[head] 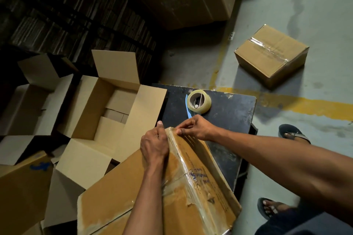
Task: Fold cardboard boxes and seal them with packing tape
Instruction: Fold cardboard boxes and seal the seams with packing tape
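Right hand (196, 128) pinches the tape strip (181, 160) at the cardboard box's (118, 202) far edge, apparently pressing its end down. Left hand (153, 143) grips that edge, steadying it. The box rests on the dark table (229, 114), with the tape roll (199, 101) just beyond, within reach.

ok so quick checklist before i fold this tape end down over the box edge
1. Left hand gripping the worn brown cardboard box at its far edge: ok.
2. Right hand pinching the end of the clear tape strip: ok.
3. Strip lying smooth along the seam: not ok, wrinkles show.
4. Strip free of the roll of clear packing tape, which sits apart on the black tabletop: ok.
5. End already stuck over the edge: cannot tell.
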`<state>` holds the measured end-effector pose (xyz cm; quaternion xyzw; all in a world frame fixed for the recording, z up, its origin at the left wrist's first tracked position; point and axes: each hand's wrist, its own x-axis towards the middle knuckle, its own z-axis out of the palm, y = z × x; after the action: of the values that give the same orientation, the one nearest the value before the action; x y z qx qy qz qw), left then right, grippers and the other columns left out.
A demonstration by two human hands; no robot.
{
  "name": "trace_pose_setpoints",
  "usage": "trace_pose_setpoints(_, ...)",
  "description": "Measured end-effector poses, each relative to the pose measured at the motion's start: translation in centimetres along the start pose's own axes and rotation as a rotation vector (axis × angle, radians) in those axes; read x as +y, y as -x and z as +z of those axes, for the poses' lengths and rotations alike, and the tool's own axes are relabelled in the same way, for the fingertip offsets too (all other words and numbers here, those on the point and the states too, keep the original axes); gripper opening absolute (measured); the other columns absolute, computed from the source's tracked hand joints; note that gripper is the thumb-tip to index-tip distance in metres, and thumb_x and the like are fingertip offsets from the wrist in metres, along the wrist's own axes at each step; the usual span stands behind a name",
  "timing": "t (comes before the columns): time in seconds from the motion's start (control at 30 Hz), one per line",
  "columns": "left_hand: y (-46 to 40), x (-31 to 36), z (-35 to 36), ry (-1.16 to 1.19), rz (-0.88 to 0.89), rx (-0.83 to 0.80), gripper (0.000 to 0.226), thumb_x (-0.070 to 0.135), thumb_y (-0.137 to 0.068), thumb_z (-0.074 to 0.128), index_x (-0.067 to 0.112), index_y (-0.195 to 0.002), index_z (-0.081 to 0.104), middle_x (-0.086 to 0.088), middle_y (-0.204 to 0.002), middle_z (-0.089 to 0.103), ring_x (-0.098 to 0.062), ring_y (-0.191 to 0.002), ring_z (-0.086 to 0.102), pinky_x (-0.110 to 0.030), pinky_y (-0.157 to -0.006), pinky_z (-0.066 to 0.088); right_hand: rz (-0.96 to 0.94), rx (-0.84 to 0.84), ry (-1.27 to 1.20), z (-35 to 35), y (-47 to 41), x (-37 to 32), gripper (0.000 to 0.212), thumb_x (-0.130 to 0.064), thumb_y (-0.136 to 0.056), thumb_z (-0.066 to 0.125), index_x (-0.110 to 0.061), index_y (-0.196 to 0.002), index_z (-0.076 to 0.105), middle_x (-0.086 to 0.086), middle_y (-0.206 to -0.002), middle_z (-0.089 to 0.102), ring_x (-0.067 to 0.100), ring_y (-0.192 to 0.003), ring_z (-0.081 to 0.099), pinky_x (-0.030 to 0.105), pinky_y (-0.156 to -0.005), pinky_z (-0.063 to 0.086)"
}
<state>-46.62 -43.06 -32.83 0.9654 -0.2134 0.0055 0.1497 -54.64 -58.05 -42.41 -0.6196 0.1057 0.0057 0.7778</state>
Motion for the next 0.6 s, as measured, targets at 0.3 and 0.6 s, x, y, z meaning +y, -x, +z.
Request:
trace_pose_setpoints(0.3,0.0,0.2,-0.2,0.03,0.006,-0.01,0.067,0.05,-0.109,0.033,0.011,-0.061,0.059,-0.007,-0.063,0.06,-0.025,-0.063,0.057,-0.038,-0.067,0.045,-0.022,-0.034,0.194,0.3,1.4,-1.9,0.061,-0.072,-0.097,0.04,-0.032,-0.137,0.063,-0.009,-0.13,0.068,0.011,-0.122,0.06,0.044,-0.111,0.046)
trace_pose_setpoints(0.6,0.2,0.4,-0.2,0.004,-0.005,0.024,0.065,0.048,-0.109,0.035,0.014,-0.055,0.048,-0.005,-0.059,0.054,-0.023,-0.059,0.05,-0.036,-0.063,0.033,-0.056,-0.107,0.585,0.3,4.5,2.8,0.103,-0.098,-0.077,0.032,-0.042,-0.161,0.013,0.001,-0.163,0.036,0.025,-0.143,0.037,0.059,-0.115,0.036)
